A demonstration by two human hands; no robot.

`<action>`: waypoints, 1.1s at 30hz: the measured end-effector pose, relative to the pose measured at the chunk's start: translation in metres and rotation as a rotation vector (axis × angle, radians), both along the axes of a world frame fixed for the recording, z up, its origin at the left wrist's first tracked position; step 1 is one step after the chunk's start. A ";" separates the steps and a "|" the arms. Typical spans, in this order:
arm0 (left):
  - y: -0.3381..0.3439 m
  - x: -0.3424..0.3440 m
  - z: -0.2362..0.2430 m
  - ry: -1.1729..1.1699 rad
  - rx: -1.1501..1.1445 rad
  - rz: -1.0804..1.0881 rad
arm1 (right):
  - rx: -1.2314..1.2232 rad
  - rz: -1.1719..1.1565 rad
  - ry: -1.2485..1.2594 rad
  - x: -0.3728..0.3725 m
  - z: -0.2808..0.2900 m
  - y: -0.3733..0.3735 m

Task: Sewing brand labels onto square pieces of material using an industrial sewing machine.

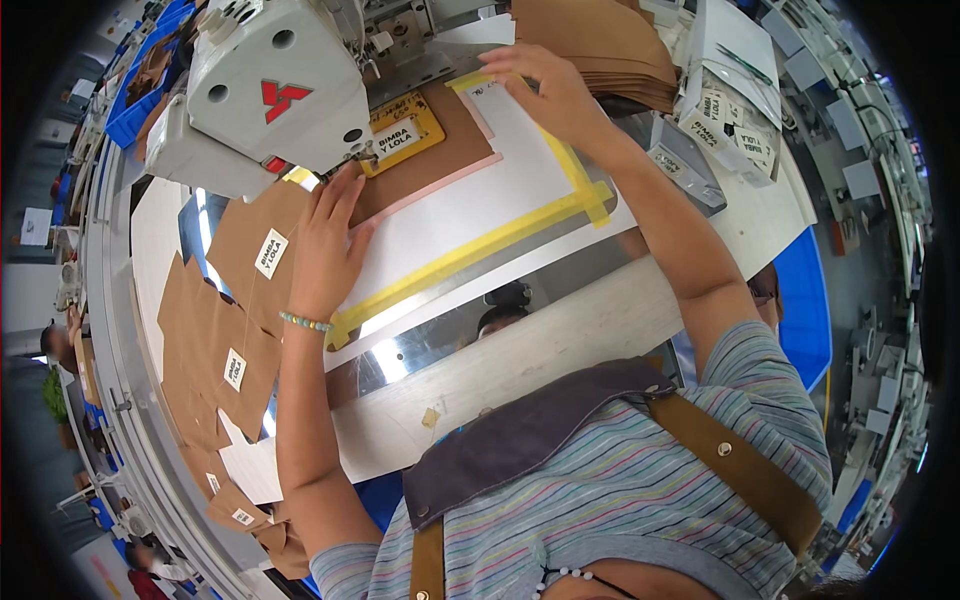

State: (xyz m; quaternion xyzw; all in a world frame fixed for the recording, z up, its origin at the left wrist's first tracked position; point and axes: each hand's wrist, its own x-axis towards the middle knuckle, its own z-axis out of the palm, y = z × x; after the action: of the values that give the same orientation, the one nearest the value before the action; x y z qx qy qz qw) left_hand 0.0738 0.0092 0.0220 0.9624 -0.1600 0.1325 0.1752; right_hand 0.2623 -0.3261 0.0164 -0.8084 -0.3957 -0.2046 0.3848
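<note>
A flat brown panel (420,180) lies under the white sewing machine head (280,95). A yellow-framed plate (420,127) sits on the panel around a white printed label (398,140). My left hand (330,245) lies flat with fingers stretched out, its fingertips on the panel's left edge, close to the needle area. My right hand (555,95) rests with fingers spread by the far right corner of a white guide sheet (480,220) edged with yellow tape (470,255). Neither hand grips anything. The needle tip is too small to make out.
Several brown labelled panels (225,320) overlap at the left, trailing off the table. A stack of brown pieces (600,50) stands at the far right, beside a white box of labels (735,125) and a grey tray (685,165). A blue bin (803,305) is by my right elbow.
</note>
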 end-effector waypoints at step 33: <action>-0.006 0.023 -0.004 0.014 0.035 -0.050 | 0.147 -0.098 0.374 0.008 -0.015 -0.002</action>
State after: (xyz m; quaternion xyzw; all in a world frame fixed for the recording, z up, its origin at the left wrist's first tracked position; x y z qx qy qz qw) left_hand 0.0967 0.0030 0.0180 0.9619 -0.1851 0.1185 0.1628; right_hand 0.2705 -0.3277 0.0011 -0.8204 -0.2613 -0.0978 0.4991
